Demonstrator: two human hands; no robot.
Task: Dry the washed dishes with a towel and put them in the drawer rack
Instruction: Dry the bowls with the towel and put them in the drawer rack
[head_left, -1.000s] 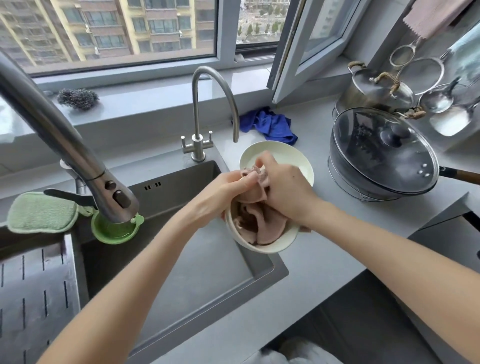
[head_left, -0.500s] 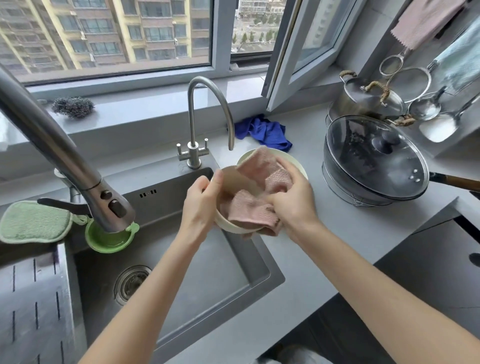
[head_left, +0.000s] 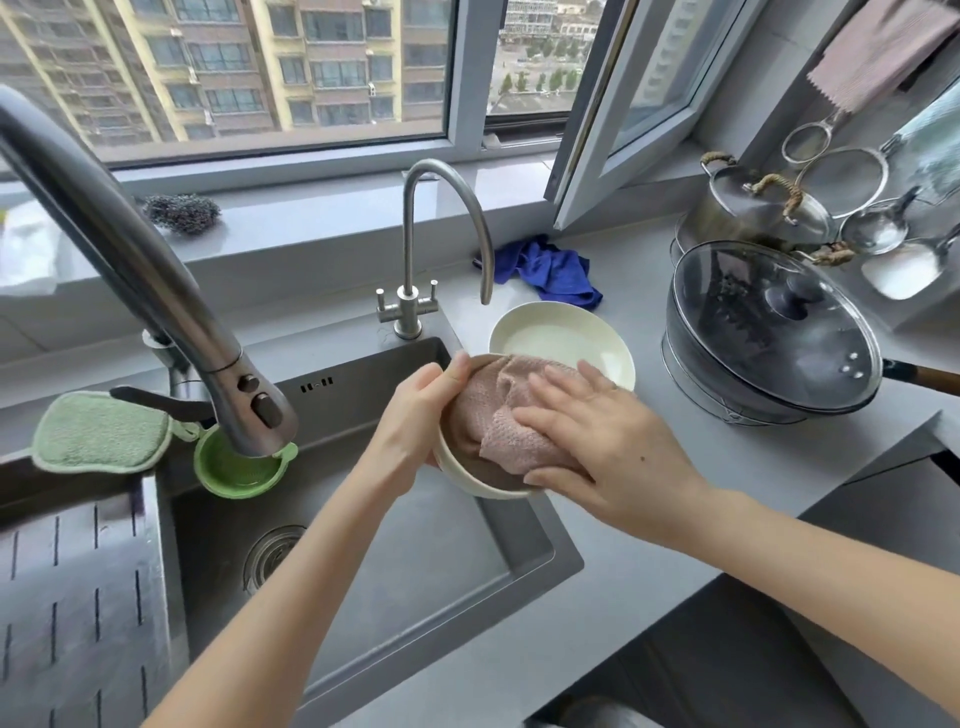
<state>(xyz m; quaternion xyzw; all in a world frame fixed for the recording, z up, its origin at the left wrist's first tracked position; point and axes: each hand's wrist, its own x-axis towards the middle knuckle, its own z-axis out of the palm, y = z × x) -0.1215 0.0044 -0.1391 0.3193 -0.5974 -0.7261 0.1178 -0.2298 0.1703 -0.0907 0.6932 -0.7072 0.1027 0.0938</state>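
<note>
The cream bowl (head_left: 467, 480) is tilted, mouth facing up and right, over the sink's (head_left: 415, 571) right rear corner. The pink towel (head_left: 498, 415) fills it and hides the inside. The left hand (head_left: 415, 415) grips its left rim; the right hand (head_left: 597, 441) presses the towel with flat, spread fingers. Behind, a second bowl (head_left: 556, 338) stands upright on the worktop (head_left: 727, 467), its near edge covered.

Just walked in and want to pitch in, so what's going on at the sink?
A person is drying a bowl with a pink towel. The left hand grips the bowl by its rim, over the edge of the sink, while the right hand presses the towel flat into it. A second bowl sits on the counter just behind, untouched. The drawer rack is not in view.
</note>
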